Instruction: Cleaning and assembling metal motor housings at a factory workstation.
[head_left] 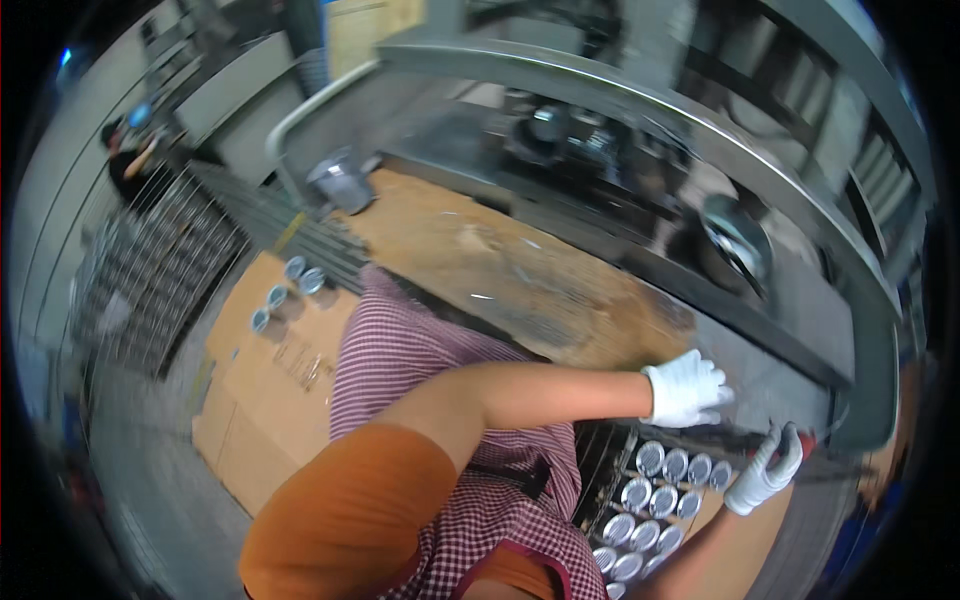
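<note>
My left hand (688, 390), in a white glove, is stretched over the grey metal ledge at the machine's front right. Its fingers are bent and drawn together; what they hold, if anything, I cannot make out. Lower and to the right, my right hand (768, 472), also gloved, curls its fingers at a small red thing (807, 442). Most of that red thing is hidden, so its kind does not show. Close beside my right hand stand several round silver metal parts (663, 500) in rows, their shiny tops facing up.
A machine with a grey metal trough (850, 340) stands ahead. Brown board (520, 270) covers its front ledge. A metal jug-like vessel (342, 182) is at its left. Several silver cylinders (290, 295) stand on cardboard (250, 400). Another person (130, 165) is by stacked wire crates (160, 270).
</note>
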